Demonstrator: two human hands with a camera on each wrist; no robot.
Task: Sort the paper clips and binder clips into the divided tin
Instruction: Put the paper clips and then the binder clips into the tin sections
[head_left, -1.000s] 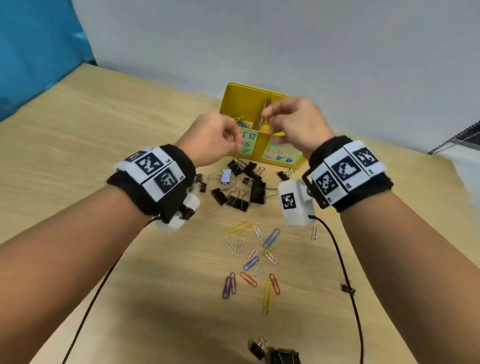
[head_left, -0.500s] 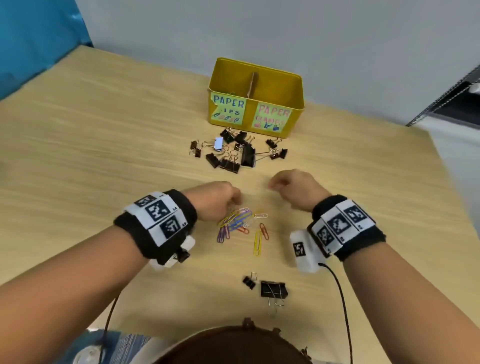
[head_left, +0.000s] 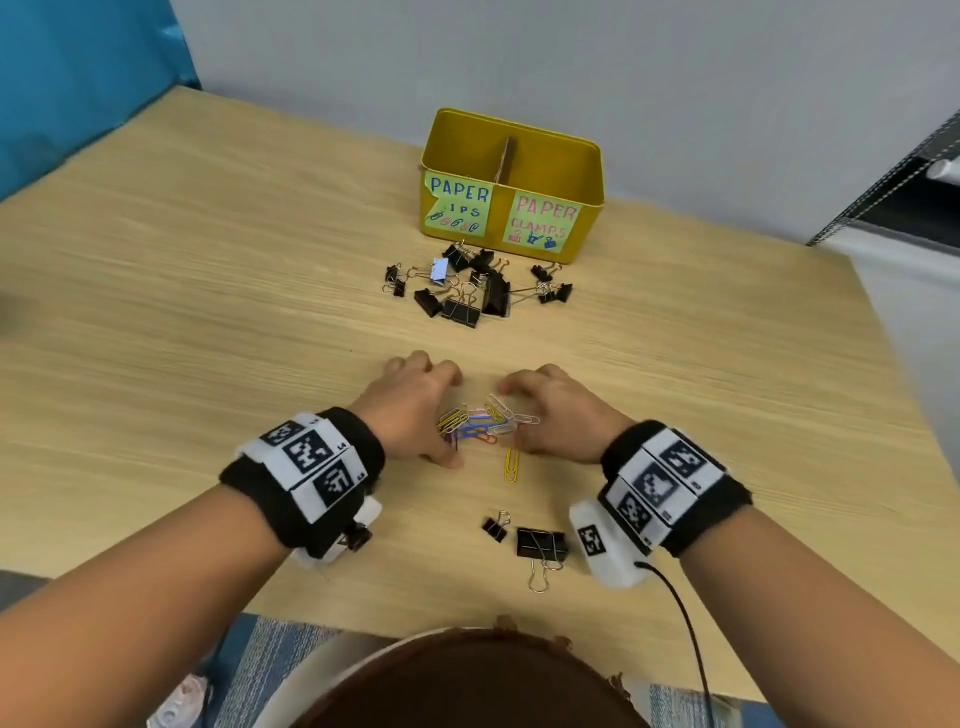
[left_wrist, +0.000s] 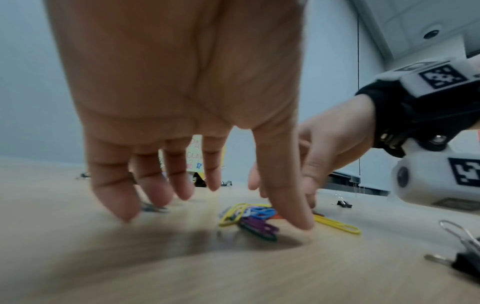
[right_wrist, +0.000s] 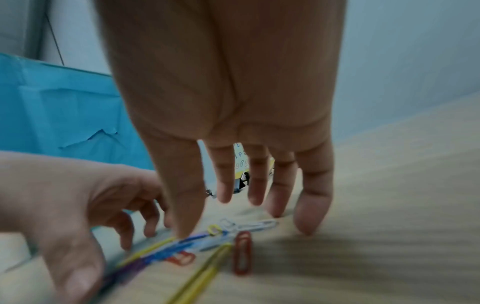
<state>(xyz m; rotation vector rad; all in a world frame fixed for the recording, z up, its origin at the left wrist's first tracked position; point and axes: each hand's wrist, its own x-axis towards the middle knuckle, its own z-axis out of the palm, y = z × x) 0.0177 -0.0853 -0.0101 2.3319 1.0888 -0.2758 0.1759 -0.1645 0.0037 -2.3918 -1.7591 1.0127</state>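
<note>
1. At the left of centre in the head view, the left hand (head_left: 415, 400) lay palm down on the wooden table (head_left: 208, 312). Its fingers were spread and its fingertips touched the table, cupping the left edge of the paper clips (head_left: 485, 426). It gripped nothing.
2. In the middle of the frame, the coloured paper clips lay bunched in a small heap between the two hands. One long yellow clip (head_left: 511, 465) trailed toward the lower edge.
3. Right of centre, the right hand (head_left: 556, 415) mirrored the left, fingers spread and tips down, closing on the heap's right edge and holding nothing.
4. Judging by this, the step in hand was raking the paper clips together. The next move likely calls for pinching up the bunch and carrying it to the tin's left compartment.
5. At upper centre stood the yellow divided tin (head_left: 582, 171), labelled for paper clips on its left and paper clamps on its right. A cluster of black binder clips (head_left: 467, 291) lay on the table just in front of it. Two more binder clips (head_left: 540, 543) lay at lower centre.
6. Only the head view showed the tin's labels and both binder clip groups whole.
7. The left wrist view showed the thumb (left_wrist: 285, 185) planted beside the purple and blue clips.
8. The right wrist view alone showed a red clip (right_wrist: 242, 253) apart at the heap's right.
</note>
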